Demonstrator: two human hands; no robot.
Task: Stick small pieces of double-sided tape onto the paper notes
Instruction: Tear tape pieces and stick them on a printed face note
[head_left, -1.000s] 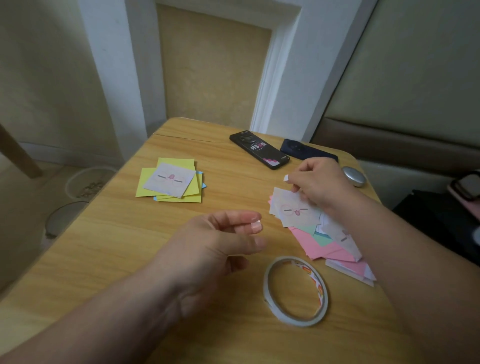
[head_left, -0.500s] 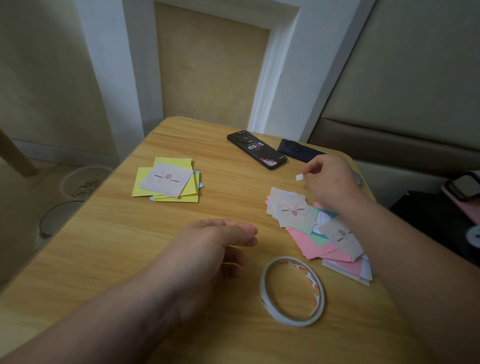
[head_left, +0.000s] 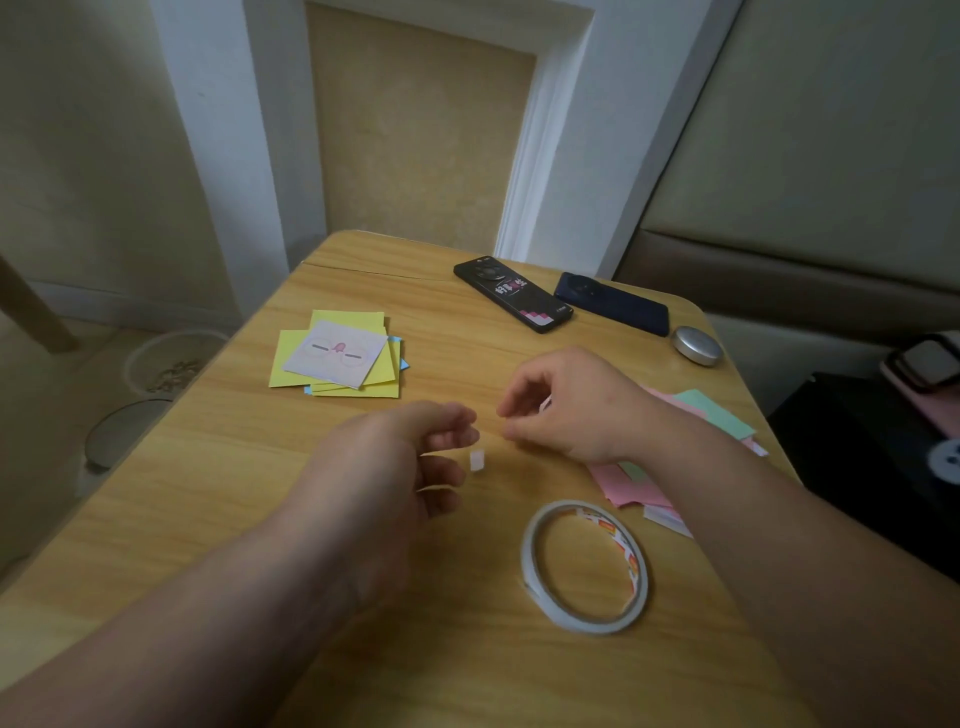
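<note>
R hand (head_left: 566, 410) has come in from out by the phones to the table's (head_left: 218, 467) middle, facing the L hand (head_left: 395, 467). The white tape piece (head_left: 476, 460) it held up there now sits just below the L fingertips (head_left: 467, 435).

Step, as I read it: tape bit torn off, being readied or passed btwn hands, not yet on a note. Both hands' fingers are curled w/ thumb and forefinger nearly meeting. Can't tell if either pinches the piece, or if it merely clings to a L fingertip.

Next move needs a firm pinch on the piece, then pressing it to a note from the pink/green pile (head_left: 717, 410) under the R forearm. Yellow pile (head_left: 384, 376) w/ drawn-face note (head_left: 337, 356) lies far-left. Tape roll (head_left: 584, 566) lies near.

Writing: black phone (head_left: 511, 293) has pink/white print, and the roll's core has orange marks. Neither is legible.
</note>
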